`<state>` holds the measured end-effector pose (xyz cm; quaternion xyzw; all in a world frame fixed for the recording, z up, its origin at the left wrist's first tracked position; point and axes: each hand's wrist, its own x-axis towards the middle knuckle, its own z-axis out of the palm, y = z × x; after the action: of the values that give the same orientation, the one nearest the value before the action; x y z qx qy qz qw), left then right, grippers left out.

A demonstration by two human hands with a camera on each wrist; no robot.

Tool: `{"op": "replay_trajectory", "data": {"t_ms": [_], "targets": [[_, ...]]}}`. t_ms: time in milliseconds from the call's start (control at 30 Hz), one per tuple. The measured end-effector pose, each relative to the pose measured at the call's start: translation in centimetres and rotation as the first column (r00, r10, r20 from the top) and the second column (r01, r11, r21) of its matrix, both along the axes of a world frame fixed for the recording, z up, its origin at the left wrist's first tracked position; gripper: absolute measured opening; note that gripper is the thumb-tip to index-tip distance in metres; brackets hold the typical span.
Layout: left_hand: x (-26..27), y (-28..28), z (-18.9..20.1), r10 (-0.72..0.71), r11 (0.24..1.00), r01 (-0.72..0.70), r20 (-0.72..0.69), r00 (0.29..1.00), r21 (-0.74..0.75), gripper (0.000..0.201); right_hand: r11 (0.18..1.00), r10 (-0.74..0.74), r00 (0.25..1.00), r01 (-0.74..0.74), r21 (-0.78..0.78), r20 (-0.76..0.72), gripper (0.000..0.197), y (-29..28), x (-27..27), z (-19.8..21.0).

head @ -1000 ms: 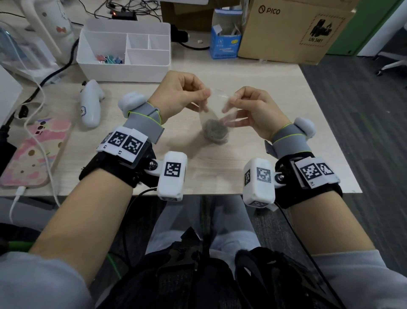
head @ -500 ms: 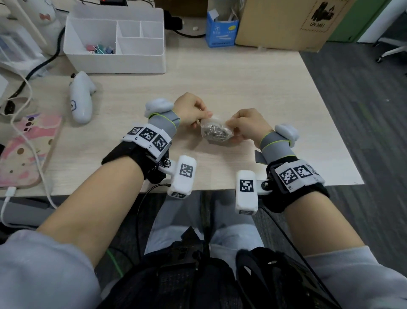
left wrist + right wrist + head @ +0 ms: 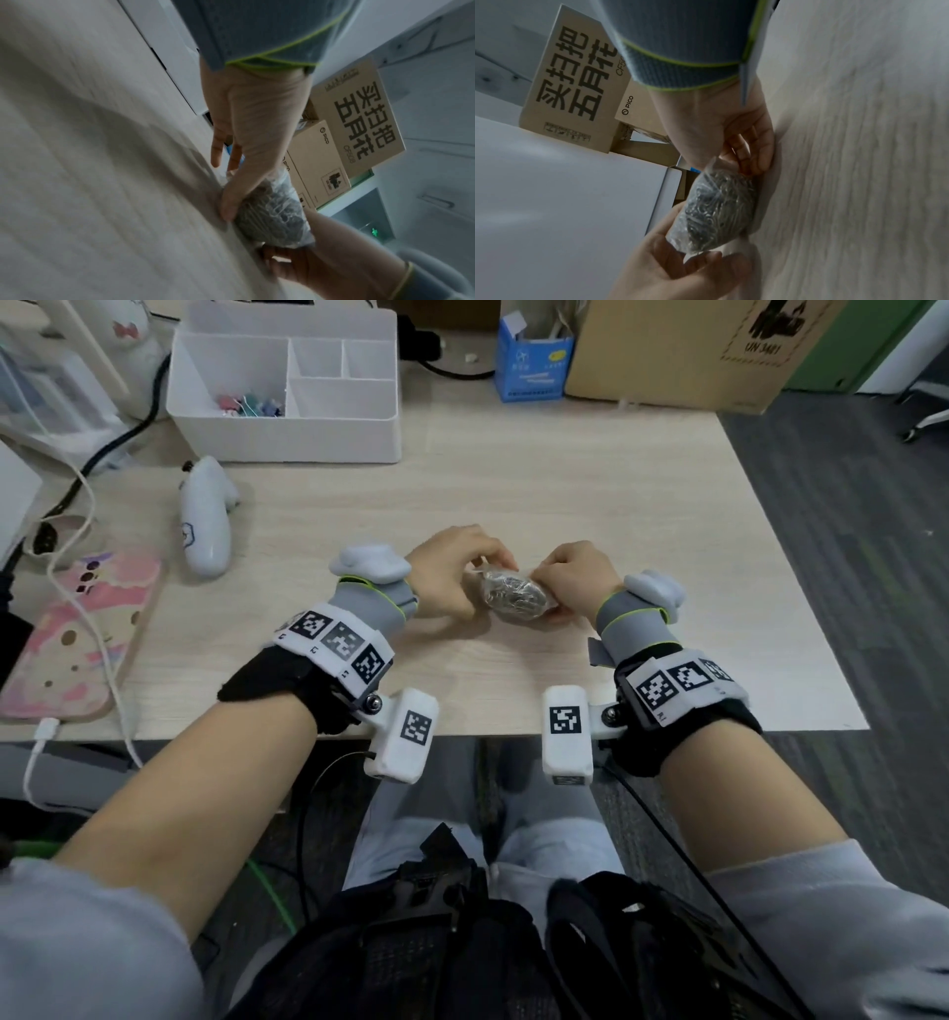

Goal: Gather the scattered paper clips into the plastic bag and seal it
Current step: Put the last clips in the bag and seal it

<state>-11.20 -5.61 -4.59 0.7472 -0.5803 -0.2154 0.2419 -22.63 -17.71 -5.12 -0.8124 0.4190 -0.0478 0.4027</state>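
Note:
A small clear plastic bag (image 3: pixel 516 597) stuffed with silver paper clips lies on its side on the wooden table (image 3: pixel 590 495), between my two hands. My left hand (image 3: pixel 482 572) grips its left end, thumb against the bag (image 3: pixel 272 215) in the left wrist view. My right hand (image 3: pixel 545 580) pinches the right end, where the twisted top of the bag (image 3: pixel 718 209) meets its fingers (image 3: pixel 754 154). The bag's seal is hidden by my fingers. I see no loose clips on the table.
A white desk organiser (image 3: pixel 287 428) with coloured clips (image 3: pixel 251 405) stands at the back left. A white controller (image 3: pixel 205 526), a pink phone (image 3: pixel 77 634) and its cable lie left. A blue box (image 3: pixel 531 361) and a cardboard box (image 3: pixel 683 351) stand behind.
Both hands have come down and toward me with the bag. It hung upright in the air before; now it lies sideways on the table between my hands.

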Motion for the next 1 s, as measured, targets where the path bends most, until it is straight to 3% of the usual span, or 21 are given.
{"op": "replay_trajectory", "data": {"t_ms": [100, 200, 333, 400, 467, 533, 700, 867, 1000], "targets": [[-0.1, -0.2, -0.4, 0.01, 0.999, -0.009, 0.028, 1.0, -0.052, 0.069, 0.998, 0.007, 1.0, -0.007, -0.062, -0.011, 0.007, -0.5, -0.3, -0.1], [0.2, 0.3, -0.9, 0.084, 0.983, -0.093, -0.061, 0.995, -0.161, 0.061, 0.992, -0.017, 0.992, 0.033, -0.124, 0.125, 0.014, -1.5, -1.6, -0.2], [0.6, 0.5, -1.8, 0.209, 0.964, -0.243, -0.255, 0.944, -0.111, 0.054, 0.98, 0.193, 0.964, -0.179, -0.086, 0.183, 0.031, -0.8, -3.4, -0.4], [0.8, 0.4, -2.0, 0.25, 0.959, -0.279, -0.298, 0.921, -0.057, 0.056, 0.966, 0.257, 0.933, -0.258, -0.031, 0.252, 0.027, -0.1, -3.3, -0.8], [0.8, 0.3, -2.0, 0.269, 0.955, -0.296, -0.367, 0.89, -0.017, 0.057, 0.971, 0.232, 0.926, -0.237, -0.019, 0.296, 0.022, 0.3, -2.8, -1.1], [0.7, 0.1, -1.8, 0.287, 0.949, -0.316, -0.44, 0.851, 0.007, 0.044, 0.983, 0.172, 0.926, -0.182, 0.0, 0.336, 0.032, 0.3, -2.5, -1.0], [0.8, -0.3, -0.9, 0.328, 0.94, -0.322, -0.556, 0.764, 0.111, 0.029, 0.972, 0.013, 0.923, -0.102, 0.212, 0.384, 0.037, 0.0, -2.0, -0.2], [0.8, -0.6, -1.2, 0.412, 0.911, -0.352, -0.539, 0.735, 0.216, 0.039, 0.969, 0.023, 0.985, -0.064, 0.237, 0.173, 0.025, -0.1, -1.6, -0.4], [0.8, -0.4, -0.2, 0.465, 0.882, -0.411, -0.279, 0.84, 0.23, 0.051, 0.989, 0.031, 0.992, -0.048, 0.141, 0.12, 0.032, 0.3, -1.6, 0.1]]}}
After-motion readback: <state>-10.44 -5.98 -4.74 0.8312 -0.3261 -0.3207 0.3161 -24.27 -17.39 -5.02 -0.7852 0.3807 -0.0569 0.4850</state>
